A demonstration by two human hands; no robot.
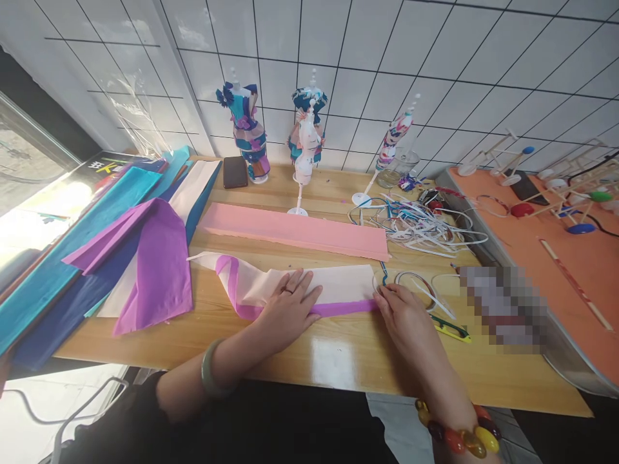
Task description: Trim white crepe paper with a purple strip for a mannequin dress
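Observation:
A pale strip of crepe-like paper (pixel 341 281) lies lengthwise on the table in front of me, with a purple layer (pixel 345 308) showing along its near edge. Its left end curls up and twists to a thin point. My left hand (pixel 289 308) rests flat on the strip, fingers spread. At the right end, my right hand (pixel 406 316) has its fingers closed at the corner; the fingertips are partly hidden. Just beyond lies a folded pink strip (pixel 294 231). Beside my right hand are thin looped cords (pixel 418 287) and a yellow-green cutter-like tool (pixel 452 328).
Purple paper (pixel 162 270) and blue sheets (pixel 97 248) are piled at left. Small dress forms (pixel 309 148) stand along the tiled wall, near a dark phone (pixel 235 173). Tangled ribbons (pixel 420 219) lie at right, beside an orange surface (pixel 556 258) holding wooden frames. One patch is blurred.

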